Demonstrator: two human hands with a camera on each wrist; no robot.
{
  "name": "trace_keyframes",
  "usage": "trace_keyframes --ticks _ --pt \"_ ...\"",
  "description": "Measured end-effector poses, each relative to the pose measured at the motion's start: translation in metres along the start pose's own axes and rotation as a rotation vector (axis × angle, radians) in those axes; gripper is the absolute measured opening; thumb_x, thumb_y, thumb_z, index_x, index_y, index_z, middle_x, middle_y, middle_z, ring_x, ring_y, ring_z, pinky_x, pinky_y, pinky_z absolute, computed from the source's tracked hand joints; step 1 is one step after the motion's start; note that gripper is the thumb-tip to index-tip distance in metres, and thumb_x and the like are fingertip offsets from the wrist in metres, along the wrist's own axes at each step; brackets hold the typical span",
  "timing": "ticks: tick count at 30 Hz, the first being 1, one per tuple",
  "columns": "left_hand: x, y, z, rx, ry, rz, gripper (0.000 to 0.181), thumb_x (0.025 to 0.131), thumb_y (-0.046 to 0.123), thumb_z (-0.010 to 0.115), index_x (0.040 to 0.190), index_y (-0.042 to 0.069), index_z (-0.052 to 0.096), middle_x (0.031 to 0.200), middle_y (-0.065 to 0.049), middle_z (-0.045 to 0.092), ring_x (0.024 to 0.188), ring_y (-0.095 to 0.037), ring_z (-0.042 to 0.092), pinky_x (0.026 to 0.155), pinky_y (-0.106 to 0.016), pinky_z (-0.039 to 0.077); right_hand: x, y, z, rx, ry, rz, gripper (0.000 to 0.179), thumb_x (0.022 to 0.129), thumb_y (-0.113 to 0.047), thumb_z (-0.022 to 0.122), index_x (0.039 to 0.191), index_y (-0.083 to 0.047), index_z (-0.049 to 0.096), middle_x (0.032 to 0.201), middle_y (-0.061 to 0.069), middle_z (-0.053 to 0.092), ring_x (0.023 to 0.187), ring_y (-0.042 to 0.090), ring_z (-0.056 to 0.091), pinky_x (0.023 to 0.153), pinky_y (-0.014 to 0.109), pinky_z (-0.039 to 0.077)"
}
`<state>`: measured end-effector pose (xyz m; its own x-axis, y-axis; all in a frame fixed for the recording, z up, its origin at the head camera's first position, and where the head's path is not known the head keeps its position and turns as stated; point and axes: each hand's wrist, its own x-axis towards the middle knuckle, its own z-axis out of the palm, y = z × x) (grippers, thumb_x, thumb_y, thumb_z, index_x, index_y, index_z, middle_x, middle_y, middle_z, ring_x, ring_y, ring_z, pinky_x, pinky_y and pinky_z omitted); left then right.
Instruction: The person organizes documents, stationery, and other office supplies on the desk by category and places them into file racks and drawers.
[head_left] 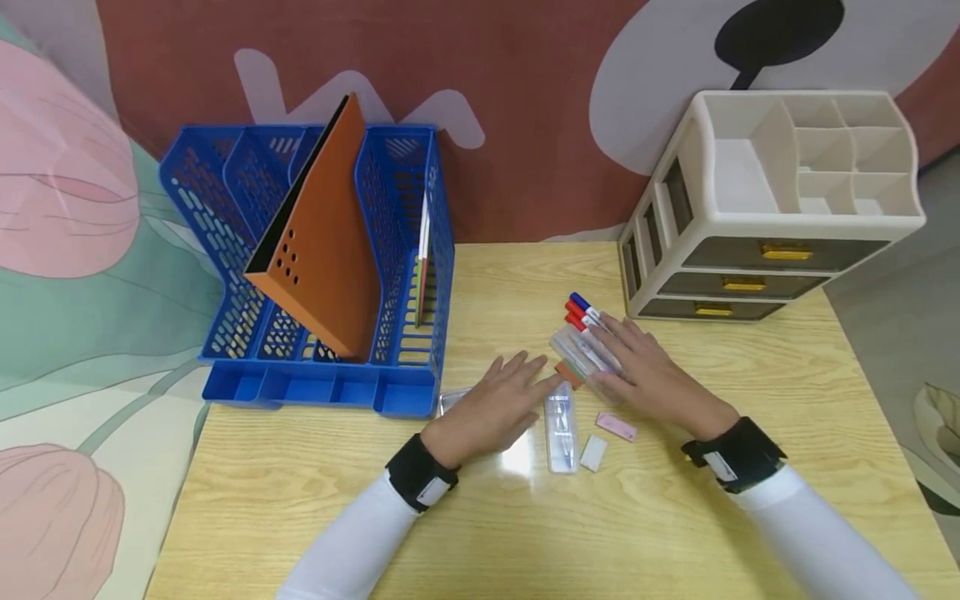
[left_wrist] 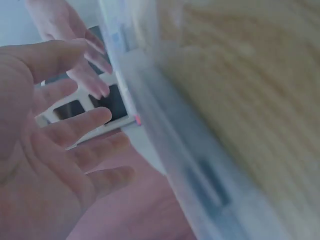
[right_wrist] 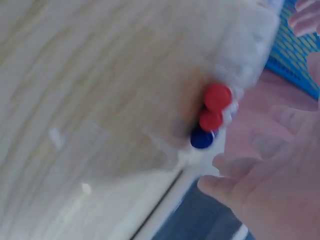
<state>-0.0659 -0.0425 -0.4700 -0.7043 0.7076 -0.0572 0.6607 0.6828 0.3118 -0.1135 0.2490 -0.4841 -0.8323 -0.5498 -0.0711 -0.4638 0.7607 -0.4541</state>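
My left hand [head_left: 487, 417] hovers palm down with fingers spread, beside a long clear plastic case [head_left: 561, 442]. Part of another clear item [head_left: 452, 400] shows behind that hand. My right hand [head_left: 648, 379] lies with extended fingers over a few markers, with red caps [head_left: 576, 322] and a blue cap [head_left: 578, 299], and a clear pouch-like case [head_left: 572, 343]. In the right wrist view its fingers [right_wrist: 235, 165] are loosely extended near the marker caps [right_wrist: 217, 97]. Below it are a pink eraser [head_left: 617, 427] and a white eraser-like block [head_left: 593, 452]. A small orange piece [head_left: 567, 374] sits between the hands.
A blue desk organizer [head_left: 405, 392] stands at the left, holding a tilted orange folder box [head_left: 330, 258] and a thin book [head_left: 423, 267]. At the back right is a white drawer unit [head_left: 705, 208] with open compartments on top. The wooden table [head_left: 525, 533] extends toward me.
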Motion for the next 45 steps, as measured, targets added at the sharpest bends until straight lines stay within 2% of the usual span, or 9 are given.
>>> trace_keyframes --ticks 6,10,13,17,22,26,29,37,45 --pt "-0.010 -0.005 -0.010 -0.026 0.102 -0.052 0.061 0.105 0.033 0.058 0.161 0.018 0.037 0.166 -0.014 0.036 0.154 -0.038 0.033 0.123 -0.060 0.032 -0.016 0.003 -0.024 0.092 0.064 0.077 0.065 0.106 -0.033 0.059 0.161 -0.009 0.035 0.169 0.020 0.026 0.153 0.047 0.026 0.117 0.072 0.028" --pt "-0.017 -0.009 -0.013 -0.025 0.174 -0.068 0.062 0.104 0.036 0.060 0.159 0.016 0.041 0.167 -0.015 0.035 0.154 -0.039 0.033 0.122 -0.060 0.032 -0.028 0.008 -0.040 0.101 0.213 0.074 0.055 0.106 -0.023 0.058 0.156 -0.007 0.043 0.160 0.023 0.042 0.145 0.047 0.041 0.112 0.068 0.037" --pt "-0.023 -0.012 -0.013 -0.031 0.202 -0.085 0.064 0.102 0.039 0.063 0.159 0.016 0.041 0.167 -0.015 0.033 0.154 -0.039 0.032 0.123 -0.061 0.031 -0.036 0.013 -0.052 0.167 0.350 0.081 0.045 0.106 -0.015 0.058 0.148 -0.005 0.052 0.148 0.022 0.056 0.137 0.031 0.054 0.115 0.037 0.045" --pt "-0.032 -0.016 -0.012 -0.042 0.233 -0.101 0.071 0.100 0.040 0.066 0.160 0.014 0.039 0.169 -0.016 0.030 0.155 -0.040 0.030 0.122 -0.062 0.031 -0.044 0.019 -0.067 0.346 0.494 0.121 0.035 0.107 -0.011 0.054 0.141 -0.002 0.059 0.135 0.010 0.067 0.121 -0.003 0.059 0.098 0.001 0.040" --pt "-0.045 -0.020 -0.008 -0.041 0.245 -0.115 0.079 0.100 0.046 0.064 0.164 0.015 0.030 0.171 -0.016 0.022 0.156 -0.043 0.026 0.122 -0.062 0.030 -0.049 0.027 -0.086 0.862 0.598 0.088 0.034 0.108 -0.008 0.049 0.138 0.009 0.054 0.126 0.001 0.071 0.110 0.005 0.069 0.094 0.013 0.054" --pt "-0.055 -0.022 -0.004 -0.032 0.238 -0.116 0.083 0.099 0.050 0.063 0.166 0.018 0.024 0.174 -0.014 0.014 0.157 -0.044 0.021 0.122 -0.064 0.028 -0.049 0.031 -0.102 1.499 0.680 0.035 0.027 0.107 -0.004 0.050 0.130 0.010 0.052 0.118 0.019 0.072 0.103 0.027 0.075 0.089 0.031 0.062" --pt "-0.060 -0.024 -0.001 0.005 0.230 -0.108 0.084 0.098 0.054 0.062 0.166 0.020 0.024 0.174 -0.013 0.011 0.159 -0.043 0.014 0.122 -0.065 0.028 -0.050 0.033 -0.114 1.797 0.723 0.105 0.023 0.106 -0.004 0.051 0.127 0.007 0.053 0.118 0.024 0.069 0.104 0.035 0.074 0.090 0.041 0.062" --pt "-0.073 -0.027 0.005 0.081 0.225 -0.075 0.080 0.098 0.055 0.062 0.164 0.022 0.031 0.173 -0.013 0.020 0.156 -0.048 0.021 0.123 -0.063 0.029 -0.049 0.040 -0.134 2.155 0.730 0.272 0.022 0.105 -0.004 0.056 0.126 -0.004 0.051 0.123 0.019 0.059 0.115 0.032 0.065 0.106 0.041 0.055" --pt "-0.078 -0.027 0.005 0.073 0.214 -0.067 0.082 0.098 0.056 0.060 0.165 0.023 0.027 0.173 -0.011 0.019 0.159 -0.043 0.014 0.125 -0.058 0.027 -0.044 0.037 -0.141 2.302 0.756 0.347 0.026 0.101 0.000 0.061 0.126 -0.002 0.057 0.114 0.018 0.061 0.111 0.029 0.066 0.107 0.039 0.054"
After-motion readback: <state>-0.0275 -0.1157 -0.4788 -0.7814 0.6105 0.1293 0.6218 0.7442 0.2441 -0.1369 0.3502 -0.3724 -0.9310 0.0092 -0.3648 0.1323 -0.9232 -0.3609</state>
